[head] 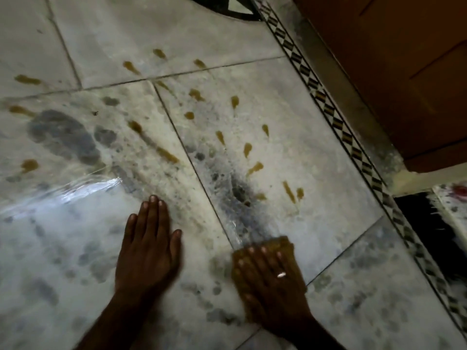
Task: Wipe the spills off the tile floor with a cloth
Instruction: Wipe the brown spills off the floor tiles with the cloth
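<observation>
The right hand (270, 271) presses flat on a yellowish cloth (285, 245); the left hand (149, 246) rests spread and empty on the tile floor (316, 152). Beyond both, many brown spills (247, 149) remain, though blur makes the wet streak ahead possibly already wiped.

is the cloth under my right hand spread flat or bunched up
Spread flat. The cloth lies flat on the floor under the right hand, its edges showing past the fingers. Whether it's folded double, I cannot tell.
</observation>
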Available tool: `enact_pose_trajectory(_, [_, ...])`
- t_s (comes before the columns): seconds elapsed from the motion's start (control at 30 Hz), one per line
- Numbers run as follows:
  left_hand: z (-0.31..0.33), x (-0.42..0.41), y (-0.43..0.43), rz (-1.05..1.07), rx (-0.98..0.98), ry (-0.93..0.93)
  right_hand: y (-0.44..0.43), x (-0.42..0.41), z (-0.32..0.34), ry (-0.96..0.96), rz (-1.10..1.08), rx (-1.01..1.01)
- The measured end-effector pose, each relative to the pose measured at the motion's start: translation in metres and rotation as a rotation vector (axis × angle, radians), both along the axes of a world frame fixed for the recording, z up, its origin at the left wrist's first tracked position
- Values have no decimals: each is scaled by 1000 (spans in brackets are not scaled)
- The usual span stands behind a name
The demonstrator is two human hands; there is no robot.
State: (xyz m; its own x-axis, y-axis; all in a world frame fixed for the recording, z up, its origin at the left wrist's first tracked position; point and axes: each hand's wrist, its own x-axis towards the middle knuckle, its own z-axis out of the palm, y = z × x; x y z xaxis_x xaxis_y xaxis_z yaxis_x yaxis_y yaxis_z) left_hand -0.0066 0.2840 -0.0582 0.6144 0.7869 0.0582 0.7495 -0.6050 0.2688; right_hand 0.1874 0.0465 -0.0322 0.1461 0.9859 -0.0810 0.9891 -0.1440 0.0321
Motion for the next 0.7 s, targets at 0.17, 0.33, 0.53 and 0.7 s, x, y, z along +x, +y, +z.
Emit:
enact_pose_trajectory(0.17, [-1,1,-2,6,22,-20,10,85,-8,-123,-388,75])
enact_pose_trajectory(0.33, [-5,5,-6,36,37,-46,111,102,-6,-47,-619,154])
enact_pose_trajectory(0.53, [-8,10,-10,40,110,-65,96,11,-2,71,-136,167])
enact_pose_trajectory(0.7, [-10,8,-8,17,126,-67,11,33,0,-10,-77,164])
